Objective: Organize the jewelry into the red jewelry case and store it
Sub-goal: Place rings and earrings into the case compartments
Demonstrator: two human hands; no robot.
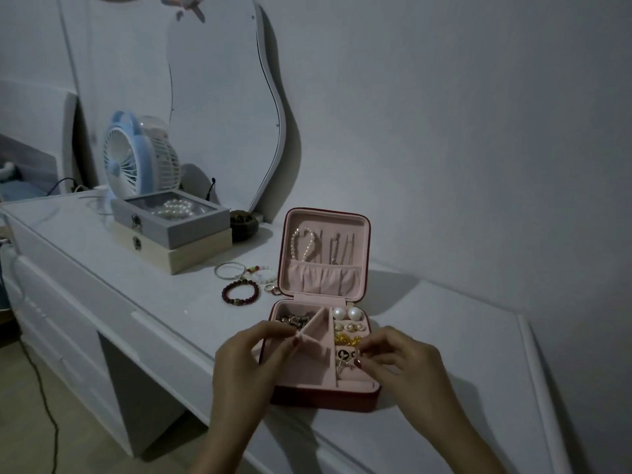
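Note:
The red jewelry case (325,400) stands open on the white dresser, pink inside, lid upright. A pearl strand (302,244) and thin chains hang in the lid. Its right slots hold two pearl earrings (347,313), small studs and a gold piece (347,339). My left hand (254,354) pinches the loose pink divider (313,333), which lies askew in the left compartment. My right hand (396,357) pinches a small black-and-gold piece (345,355) in the lower right slot. Left of the case lie a dark red bead bracelet (240,293), a silver bangle (229,270) and a white bead bracelet (261,270).
Two stacked boxes (171,234), the upper one glass-lidded with pearls inside, sit at the back left. Behind them stand a blue desk fan (131,159) and a wavy mirror (222,97). A small dark bowl (243,224) sits beside the boxes. The wall is close on the right.

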